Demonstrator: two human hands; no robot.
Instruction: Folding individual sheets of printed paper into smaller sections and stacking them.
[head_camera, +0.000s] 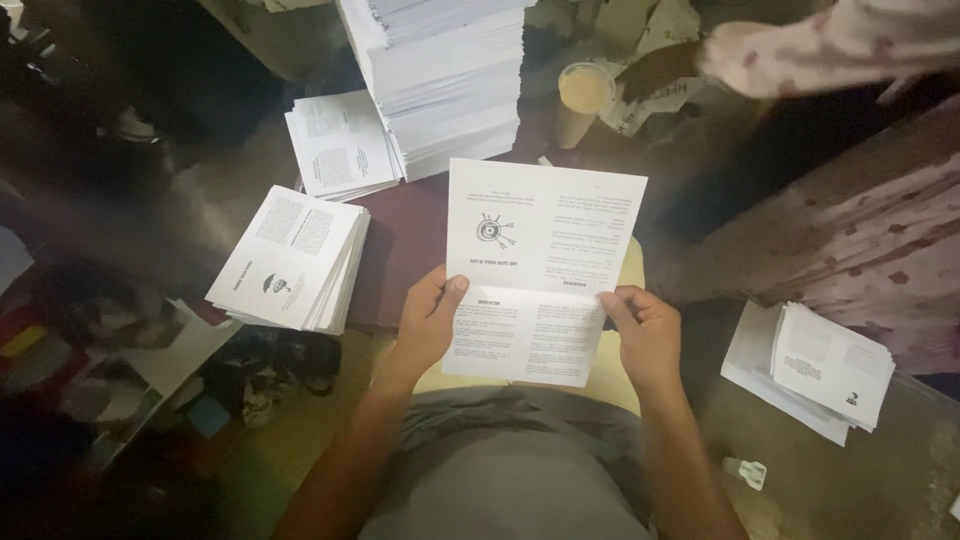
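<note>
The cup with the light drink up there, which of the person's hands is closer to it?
Right. The right hand holds the sheet below the cup; the left hand holds the sheet's far edge.

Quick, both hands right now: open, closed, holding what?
Left hand: closed on the left edge of the printed sheet, thumb on top.
Right hand: closed, pinching the same sheet's right edge.

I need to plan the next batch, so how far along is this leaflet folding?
Done: folded stacks lie at the left and the right. In hand: the left hand and right hand pinch one printed sheet, partly creased across its middle. Left: a tall pile of flat sheets beyond it, so much seems to remain.
</note>
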